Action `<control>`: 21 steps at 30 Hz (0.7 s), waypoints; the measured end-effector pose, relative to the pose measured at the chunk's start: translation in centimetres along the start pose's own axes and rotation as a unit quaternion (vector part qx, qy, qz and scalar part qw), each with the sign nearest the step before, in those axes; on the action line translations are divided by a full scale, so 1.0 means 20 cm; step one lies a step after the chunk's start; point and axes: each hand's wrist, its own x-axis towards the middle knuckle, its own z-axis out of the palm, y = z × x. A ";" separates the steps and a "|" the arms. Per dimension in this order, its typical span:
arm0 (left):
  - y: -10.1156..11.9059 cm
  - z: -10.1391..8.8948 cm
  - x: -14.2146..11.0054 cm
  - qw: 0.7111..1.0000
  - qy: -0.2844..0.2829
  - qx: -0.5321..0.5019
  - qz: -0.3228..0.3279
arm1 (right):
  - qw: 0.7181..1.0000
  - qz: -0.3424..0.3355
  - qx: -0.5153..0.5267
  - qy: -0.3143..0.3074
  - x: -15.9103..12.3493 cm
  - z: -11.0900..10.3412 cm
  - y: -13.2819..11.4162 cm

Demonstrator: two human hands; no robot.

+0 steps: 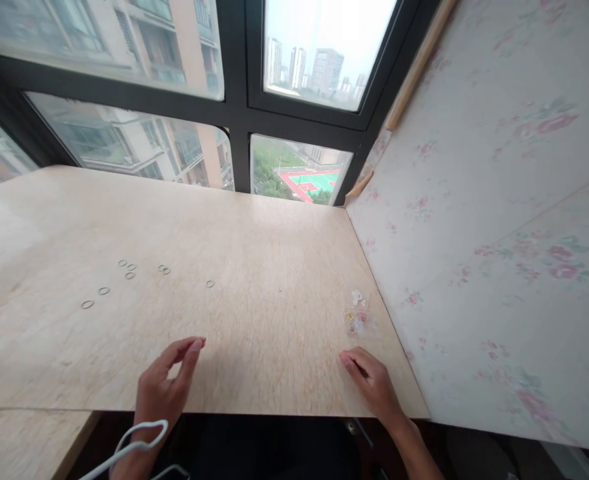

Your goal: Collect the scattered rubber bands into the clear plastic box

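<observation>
My left hand point(167, 377) is over the front of the stone sill, thumb and fingertips pinched together; anything between them is too small to make out. Off to the right, my right hand point(371, 380) rests near the sill's front edge with its fingers closed, and what they hold, if anything, is hidden. Just beyond it lies a small clear plastic case point(369, 327) with gold-coloured and clear bits in it. A white piece point(358, 298) sits at its far side. A thin ring point(211, 285) lies beyond my left hand, and several similar rings point(104, 291) are scattered farther left.
The marbled sill point(274, 267) meets a dark-framed window point(239, 120) at the back. A flower-papered wall point(474, 233) bounds the right side. A white cable point(139, 430) loops at my left wrist.
</observation>
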 end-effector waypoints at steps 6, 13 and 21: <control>-0.04 -0.24 0.34 0.987 0.098 0.048 -0.117 | 1.000 0.019 0.018 -0.015 -0.03 0.03 0.07; -0.27 -0.45 0.63 0.959 0.078 0.222 -0.156 | 0.999 0.017 0.024 -0.037 -0.05 0.02 0.16; -0.45 -0.59 0.74 0.925 -0.009 0.336 -0.176 | 0.992 0.076 0.097 -0.010 -0.06 0.05 0.28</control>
